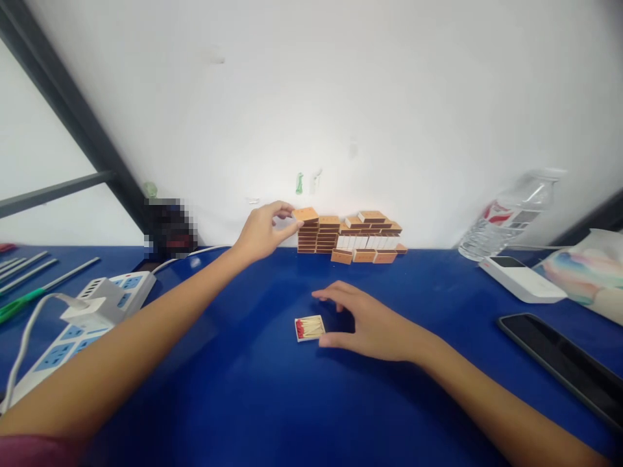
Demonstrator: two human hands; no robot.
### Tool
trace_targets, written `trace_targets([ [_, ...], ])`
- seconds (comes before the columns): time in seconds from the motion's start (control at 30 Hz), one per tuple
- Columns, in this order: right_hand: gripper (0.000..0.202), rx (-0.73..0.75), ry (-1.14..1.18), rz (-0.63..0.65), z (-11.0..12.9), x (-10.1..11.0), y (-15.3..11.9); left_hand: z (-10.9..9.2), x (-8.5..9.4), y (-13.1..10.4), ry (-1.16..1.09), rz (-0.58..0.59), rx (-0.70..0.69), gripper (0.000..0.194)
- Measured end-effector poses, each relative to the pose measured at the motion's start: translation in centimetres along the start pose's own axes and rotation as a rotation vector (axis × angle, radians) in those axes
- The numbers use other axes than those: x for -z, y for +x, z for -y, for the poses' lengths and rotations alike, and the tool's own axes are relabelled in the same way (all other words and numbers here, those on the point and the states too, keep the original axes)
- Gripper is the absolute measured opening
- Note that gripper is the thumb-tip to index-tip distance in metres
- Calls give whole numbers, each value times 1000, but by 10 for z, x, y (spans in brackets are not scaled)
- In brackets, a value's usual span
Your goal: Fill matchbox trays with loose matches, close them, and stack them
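My left hand [267,230] pinches an orange-topped matchbox [305,215] between thumb and fingers, at the top of the left stack of matchboxes [307,241]. I cannot tell whether that box rests fully on the stack. Beside it stands a second matchbox stack [328,237]. To the right, more matchboxes form a stepped pile [368,237], with white sides showing in its middle row. Nearer to me, an open matchbox tray [310,328] of red-headed matches lies on the blue table. My right hand [357,321] is beside the tray, its thumb and fingers apart, holding nothing.
A power strip [131,285] with a white plug and cable lies at left, near several thin rods [29,275] and a green-handled tool [22,305]. At right are a plastic bottle [511,217], a white device [523,280] and a phone [564,360]. A white wall [413,117] rises behind.
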State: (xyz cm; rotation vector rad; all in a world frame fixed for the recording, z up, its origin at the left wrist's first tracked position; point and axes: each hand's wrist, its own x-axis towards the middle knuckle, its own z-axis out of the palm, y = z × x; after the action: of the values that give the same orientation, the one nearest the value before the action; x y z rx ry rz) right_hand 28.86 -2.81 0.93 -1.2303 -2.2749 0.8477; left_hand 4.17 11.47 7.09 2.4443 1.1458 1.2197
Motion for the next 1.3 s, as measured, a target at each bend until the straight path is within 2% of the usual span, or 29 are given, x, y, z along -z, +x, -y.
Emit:
trace_targets([
  [0.07,72,40,-2,10,2,-4,1,0,-12,25,56,-3,-53,32],
  [0.17,54,81,-19,-21,4,-8,4,-6,-32,49,123,46,-114,27],
  [0.27,38,86,-31,-30,4,-8,5,-10,-45,57,194,114,-91,26],
  [0.33,31,94,-37,-34,3,-6,5,-11,-48,56,223,117,-66,30],
  [0.43,29,107,-42,-82,-1,-3,5,-16,-42,38,211,42,-84,37],
  [0.5,27,111,-52,-154,-6,0,7,-23,-34,14,177,-18,-95,31],
  [0.53,26,108,-58,-197,-10,2,8,-26,-30,-1,147,-2,-93,30],
  [0.6,24,91,-58,-264,-17,3,11,-31,-21,-35,55,170,-116,32],
  [0.67,24,70,-28,-318,-25,3,15,-33,-15,-66,47,310,-106,41],
  [0.77,26,59,41,-341,-30,-1,18,-30,-11,-96,32,374,-79,46],
  [0.93,26,71,108,-296,-18,-9,18,-29,-10,-103,-35,338,-15,37],
  [1.03,26,76,117,-306,-11,-11,18,-30,-10,-102,-58,365,-14,36],
  [1.13,26,96,74,-291,-15,-7,22,-27,-12,-105,-65,377,-18,31],
  [1.2,30,69,10,-355,-24,-1,28,-23,-14,-107,-66,350,-18,28],
  [1.3,36,-81,-204,-568,-44,11,40,-19,-16,-110,-53,300,-15,28],
])
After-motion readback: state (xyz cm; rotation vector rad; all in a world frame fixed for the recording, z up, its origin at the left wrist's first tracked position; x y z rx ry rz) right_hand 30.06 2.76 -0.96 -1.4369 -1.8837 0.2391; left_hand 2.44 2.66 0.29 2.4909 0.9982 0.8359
